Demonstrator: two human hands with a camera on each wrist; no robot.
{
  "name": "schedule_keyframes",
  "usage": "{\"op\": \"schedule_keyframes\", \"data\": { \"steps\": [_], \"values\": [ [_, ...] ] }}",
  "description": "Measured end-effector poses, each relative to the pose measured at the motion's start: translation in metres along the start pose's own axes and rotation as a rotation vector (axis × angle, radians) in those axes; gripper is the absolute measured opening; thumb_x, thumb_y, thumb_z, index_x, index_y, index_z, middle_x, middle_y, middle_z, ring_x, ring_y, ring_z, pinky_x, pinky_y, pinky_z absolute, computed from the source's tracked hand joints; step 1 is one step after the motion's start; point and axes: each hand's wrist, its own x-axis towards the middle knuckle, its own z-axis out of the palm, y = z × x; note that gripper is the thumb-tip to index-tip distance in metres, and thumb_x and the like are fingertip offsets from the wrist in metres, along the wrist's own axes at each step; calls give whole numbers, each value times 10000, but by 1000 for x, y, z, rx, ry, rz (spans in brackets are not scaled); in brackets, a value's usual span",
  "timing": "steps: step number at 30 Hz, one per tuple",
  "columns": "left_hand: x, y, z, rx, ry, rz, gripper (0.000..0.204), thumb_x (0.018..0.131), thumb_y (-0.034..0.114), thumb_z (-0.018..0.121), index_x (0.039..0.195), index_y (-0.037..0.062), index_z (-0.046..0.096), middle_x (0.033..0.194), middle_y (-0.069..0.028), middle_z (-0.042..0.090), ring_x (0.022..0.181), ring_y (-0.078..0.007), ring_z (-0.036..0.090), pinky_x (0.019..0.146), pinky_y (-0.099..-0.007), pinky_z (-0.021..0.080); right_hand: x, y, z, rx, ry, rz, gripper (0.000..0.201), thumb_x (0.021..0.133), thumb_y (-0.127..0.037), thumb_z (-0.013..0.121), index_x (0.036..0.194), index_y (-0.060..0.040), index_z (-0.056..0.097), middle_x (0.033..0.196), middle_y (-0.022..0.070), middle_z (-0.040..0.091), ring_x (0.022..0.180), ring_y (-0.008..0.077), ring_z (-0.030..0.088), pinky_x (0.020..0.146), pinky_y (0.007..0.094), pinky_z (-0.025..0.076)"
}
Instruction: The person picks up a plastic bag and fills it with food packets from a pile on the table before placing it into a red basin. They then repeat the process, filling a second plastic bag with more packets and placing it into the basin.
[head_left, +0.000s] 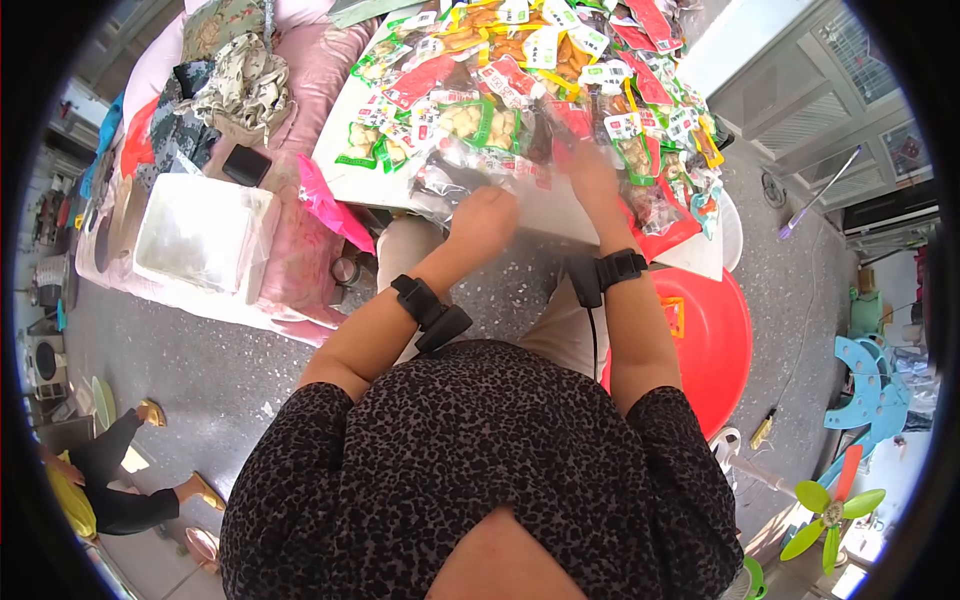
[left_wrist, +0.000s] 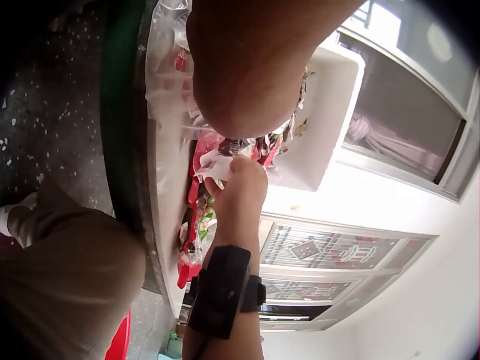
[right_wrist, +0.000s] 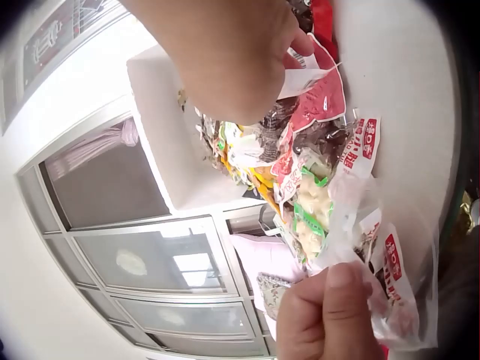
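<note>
In the head view the left hand (head_left: 485,218) pinches the edge of a clear plastic bag (head_left: 437,190) at the table's near edge. That bag (right_wrist: 420,300) holds small packets with red and white labels, seen in the right wrist view. The right hand (head_left: 594,178), blurred in the head view, is over the packets to the right. In the right wrist view the right hand (right_wrist: 240,60) has its fingers curled round a red and white packet (right_wrist: 321,94). Green-edged packets (right_wrist: 311,214) lie between the two hands.
Many packets cover the white table (head_left: 560,212). A red basin (head_left: 715,340) stands below its right side. To the left, a white box (head_left: 205,235) and a black phone (head_left: 246,165) lie on pink bedding (head_left: 300,130). Another person's legs (head_left: 120,470) show at lower left.
</note>
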Motion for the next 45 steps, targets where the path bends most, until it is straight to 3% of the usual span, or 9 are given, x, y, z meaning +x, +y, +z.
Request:
{"op": "schedule_keyframes", "data": {
  "steps": [4, 10, 18, 24, 27, 30, 36, 39, 45],
  "values": [
    [0, -1, 1, -6, 16, 5, 86, 690, 106, 506, 752, 46, 501, 734, -122, 513, 709, -302, 493, 619, -394, 407, -7, 8, -22, 652, -20, 149, 110, 728, -77, 467, 810, -24, 517, 766, 112, 541, 717, 242, 545, 622, 351, 428],
    [-1, 2, 1, -39, 54, -3, 74, 694, 112, 506, 724, 47, 490, 708, -124, 506, 688, -304, 494, 601, -395, 408, -30, -1, -62, 1452, -398, 635, 140, 742, -23, 458, 874, -14, 501, 804, 76, 541, 731, 207, 547, 656, 349, 455],
    [-1, 2, 1, -38, 58, -27, 79, 713, 122, 490, 712, 43, 485, 683, -126, 494, 676, -305, 494, 590, -395, 407, -57, 4, -78, 1841, -659, 580, 207, 672, -1, 481, 878, 13, 498, 905, 175, 537, 851, 330, 540, 755, 439, 429],
    [-1, -2, 4, -56, 62, -21, 93, 721, 125, 488, 700, 35, 487, 683, -124, 495, 679, -303, 496, 589, -390, 407, -70, 10, -73, 1692, -559, 541, 181, 711, 15, 450, 882, 3, 509, 857, 111, 547, 787, 213, 544, 723, 328, 433],
    [1, -3, 5, -91, 104, -30, 106, 720, 128, 483, 688, 29, 461, 677, -133, 487, 657, -318, 492, 562, -403, 401, -85, 3, -75, 1065, -376, 379, 162, 741, -2, 447, 888, 5, 512, 834, 64, 548, 762, 127, 514, 695, 253, 408],
    [3, 1, 1, -127, 88, -97, 119, 729, 135, 475, 695, 24, 450, 682, -144, 485, 657, -333, 493, 555, -414, 398, -104, -12, -82, 884, -240, 157, 150, 755, -20, 450, 888, 8, 514, 869, 46, 549, 773, 83, 486, 678, 228, 391],
    [8, -1, 2, -176, 104, -194, 128, 737, 148, 465, 717, 21, 460, 707, -160, 496, 675, -347, 493, 570, -429, 394, -143, -25, -76, 394, 97, -94, 179, 721, 38, 440, 887, 17, 503, 960, 171, 529, 847, 252, 525, 741, 307, 410],
    [12, -1, 0, -233, 107, -244, 134, 739, 153, 458, 712, 21, 463, 706, -167, 502, 685, -350, 490, 586, -430, 391, -152, -34, -73, 337, 91, -199, 211, 692, 42, 459, 899, 22, 499, 954, 211, 516, 885, 325, 504, 774, 344, 405],
    [15, 3, -8, -341, 93, -362, 168, 757, 151, 462, 699, -6, 487, 695, -185, 502, 696, -338, 488, 611, -388, 383, -149, -35, -61, 171, 17, -249, 249, 662, 33, 486, 910, 17, 500, 982, 179, 500, 870, 325, 505, 750, 358, 424]
  ]
}}
